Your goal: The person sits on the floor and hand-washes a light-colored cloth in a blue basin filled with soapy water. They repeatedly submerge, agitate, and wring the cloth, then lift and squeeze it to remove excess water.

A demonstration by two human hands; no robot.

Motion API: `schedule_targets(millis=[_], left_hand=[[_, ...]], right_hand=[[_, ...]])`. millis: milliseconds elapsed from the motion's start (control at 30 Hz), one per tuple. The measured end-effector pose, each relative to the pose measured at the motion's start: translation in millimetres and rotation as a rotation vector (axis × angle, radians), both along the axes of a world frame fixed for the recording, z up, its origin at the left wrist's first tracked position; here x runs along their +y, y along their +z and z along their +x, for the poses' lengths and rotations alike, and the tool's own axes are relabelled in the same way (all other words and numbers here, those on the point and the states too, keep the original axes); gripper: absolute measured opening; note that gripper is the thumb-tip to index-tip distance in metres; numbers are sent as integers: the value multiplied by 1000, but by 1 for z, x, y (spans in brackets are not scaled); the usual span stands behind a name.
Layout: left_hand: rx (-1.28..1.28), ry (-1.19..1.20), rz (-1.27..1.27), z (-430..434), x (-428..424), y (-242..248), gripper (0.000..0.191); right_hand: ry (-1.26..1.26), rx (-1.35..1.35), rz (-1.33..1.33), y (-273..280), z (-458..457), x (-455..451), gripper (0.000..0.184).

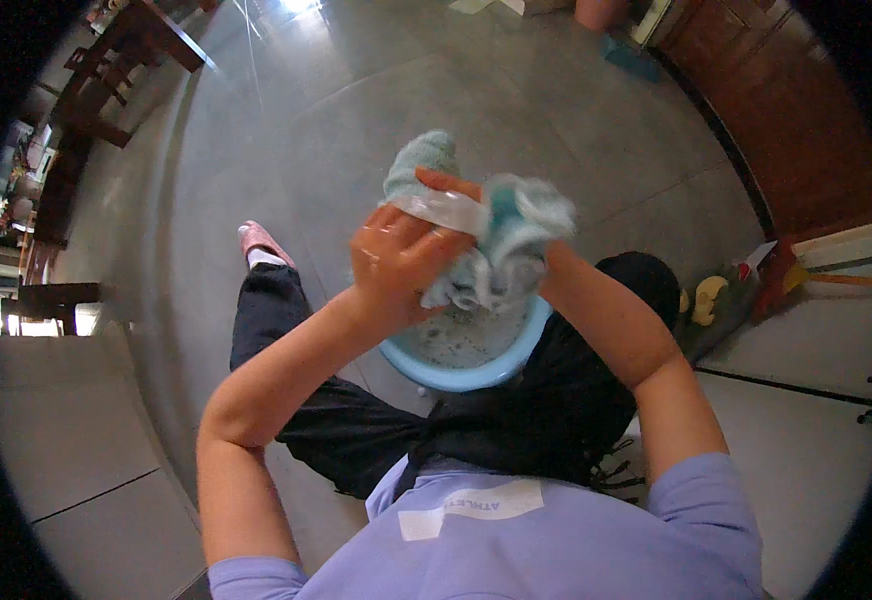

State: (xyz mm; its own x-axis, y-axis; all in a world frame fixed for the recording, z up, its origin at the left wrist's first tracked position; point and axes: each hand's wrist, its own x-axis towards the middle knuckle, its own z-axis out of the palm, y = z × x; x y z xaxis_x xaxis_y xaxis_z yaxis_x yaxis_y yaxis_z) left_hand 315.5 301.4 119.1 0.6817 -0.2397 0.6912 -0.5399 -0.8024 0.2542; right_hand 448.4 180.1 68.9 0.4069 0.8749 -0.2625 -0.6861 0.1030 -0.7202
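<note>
A wet, pale mint-green cloth point(507, 247), bunched and partly blurred, is lifted over a light blue basin point(473, 379). Cloudy water with bubbles point(466, 337) fills the part of the basin that shows. My left hand point(406, 251), wet on its back, grips the cloth from the left. From the right comes my right hand point(553, 259), mostly covered by the folds, also holding the cloth. One bunched end point(422, 157) sticks out beyond my hands. Across the cloth, between my hands, runs a shiny whitish strip point(443, 210); what it is made of is unclear.
Grey floor tiles point(316, 150) surround the basin, which sits between my legs in black trousers point(353, 420). A pink slipper point(265, 241) is on my left foot. Pale cabinets point(75, 435) stand at left, a brown wooden door point(788, 112) at right. Yellow objects point(708, 300) lie near my right knee.
</note>
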Motion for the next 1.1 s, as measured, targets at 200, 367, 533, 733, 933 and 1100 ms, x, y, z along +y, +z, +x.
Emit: schedule_targets(millis=[200,367,533,733,933,1100], left_hand=[[113,-315,235,1,-29,-4,48],[256,-378,487,7,-33,-18,40],[342,-127,444,12,-35,-21,47],[729,-128,-884,-14,-4,-23,53],[985,-44,-2114,-19,19,-90,49],[1222,-145,-1918,-22,30,-90,49]], right_hand=[[228,-222,-405,-3,-8,-1,55],[405,-506,-485,-51,1,25,39],[358,-736,-69,-60,9,-17,50],[97,-416,213,-81,25,-34,53],[140,-69,-187,-6,4,2,70],[246,-457,-510,11,-1,7,82]])
